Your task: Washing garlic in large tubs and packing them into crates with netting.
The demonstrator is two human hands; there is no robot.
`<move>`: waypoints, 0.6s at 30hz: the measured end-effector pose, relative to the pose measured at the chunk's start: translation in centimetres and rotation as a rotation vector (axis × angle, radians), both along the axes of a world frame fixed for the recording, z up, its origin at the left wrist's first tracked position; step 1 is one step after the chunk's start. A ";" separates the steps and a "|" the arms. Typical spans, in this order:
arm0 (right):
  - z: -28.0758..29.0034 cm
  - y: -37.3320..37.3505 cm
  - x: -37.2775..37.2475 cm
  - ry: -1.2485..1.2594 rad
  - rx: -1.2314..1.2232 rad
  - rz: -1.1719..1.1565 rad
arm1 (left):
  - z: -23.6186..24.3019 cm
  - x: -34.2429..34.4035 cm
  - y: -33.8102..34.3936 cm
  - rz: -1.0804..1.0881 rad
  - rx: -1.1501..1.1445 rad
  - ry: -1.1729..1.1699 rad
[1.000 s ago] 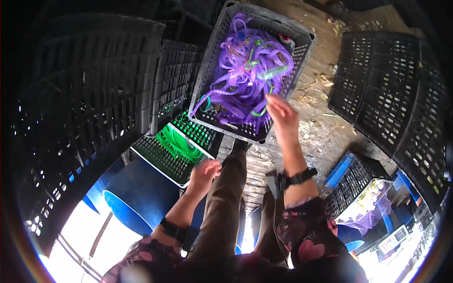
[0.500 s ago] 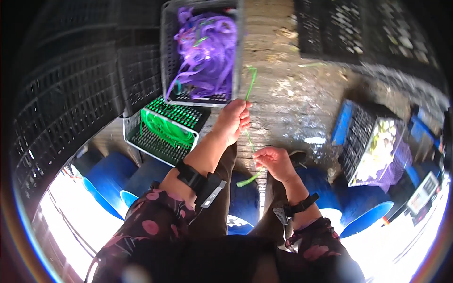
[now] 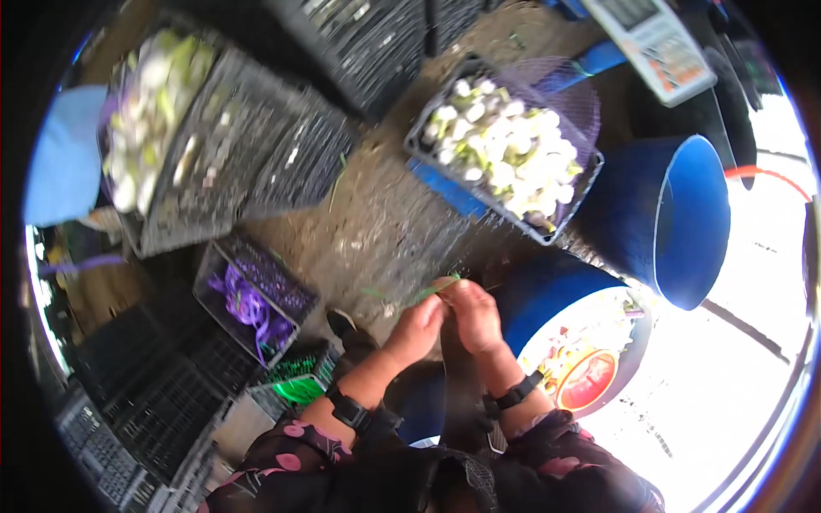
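Observation:
My left hand [image 3: 415, 332] and my right hand [image 3: 475, 315] meet in front of me, fingertips together. Both are closed on a thin green strip [image 3: 441, 287], part of which shows above the fingers. The strip is blurred, and most of it is hidden by the fingers. Just beyond the hands, to the right, stands a black crate [image 3: 560, 224] heaped with whitish bulb-like vegetables [image 3: 505, 154] with green bits. To the left, purple strips [image 3: 245, 309] lie in another black crate [image 3: 289, 335], with bright green strips [image 3: 298, 390] in a smaller one beside it.
Blue barrels [image 3: 697, 222] stand at the right; the nearer one [image 3: 534, 295] holds scraps and a red bowl [image 3: 588, 380]. A scale [image 3: 658, 51] is at the upper right. Stacked black crates [image 3: 256, 145] and more whitish vegetables [image 3: 154, 111] fill the upper left.
My view has swung to the right, bringing the vegetable crate and barrels closer to the middle. My hands, apart along the green strip before, have come together on it.

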State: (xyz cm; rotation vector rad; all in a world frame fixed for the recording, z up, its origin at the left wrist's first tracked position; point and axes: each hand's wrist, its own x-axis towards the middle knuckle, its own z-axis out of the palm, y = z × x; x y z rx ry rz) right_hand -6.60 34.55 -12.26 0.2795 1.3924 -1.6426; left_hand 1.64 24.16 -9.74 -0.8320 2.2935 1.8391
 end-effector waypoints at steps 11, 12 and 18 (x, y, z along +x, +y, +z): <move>3.5 7.9 -15.3 -0.151 -0.039 -0.152 | -0.4 -16.5 4.7 -0.068 0.282 -0.082; 2.8 7.3 -15.0 -0.142 -0.040 -0.062 | -0.6 -17.9 5.1 -0.221 0.179 -0.051; 0.4 4.6 -18.8 -0.242 -0.140 -0.953 | -1.9 -23.8 2.2 -0.432 0.390 -0.071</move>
